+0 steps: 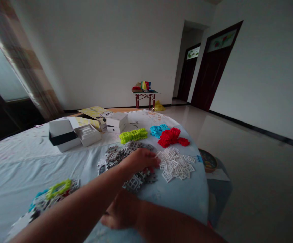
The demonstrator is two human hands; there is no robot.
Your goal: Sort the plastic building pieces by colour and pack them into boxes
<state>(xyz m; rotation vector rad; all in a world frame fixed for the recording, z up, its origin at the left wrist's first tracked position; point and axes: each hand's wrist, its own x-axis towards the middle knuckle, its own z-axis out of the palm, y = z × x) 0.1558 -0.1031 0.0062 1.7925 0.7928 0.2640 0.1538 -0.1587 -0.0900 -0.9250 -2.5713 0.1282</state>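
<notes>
My left hand (pixel 145 160) reaches across to the left edge of a pile of white plastic lattice pieces (pixel 176 163). Its fingers are bent together at the pile, and what they hold, if anything, is hidden. Under and around that wrist lies a heap of grey interlocking building pieces (pixel 118 154). My right hand (pixel 122 210) is lower, beneath the left forearm, with its fingers curled over the tablecloth; their grip is too dark to make out. Left of the forearm lies a mixed heap of pieces (pixel 41 202), with a lime-green ring-shaped piece (pixel 58 189) on top.
Behind the grey heap are lime-green pieces (pixel 133 135), blue pieces (pixel 159 130) and red pieces (pixel 170 137). Opened white boxes (pixel 88 135) and a yellow box (pixel 93 113) stand at the back left. A stool (pixel 218 179) with a round bowl (pixel 208 161) is beyond the table's right edge.
</notes>
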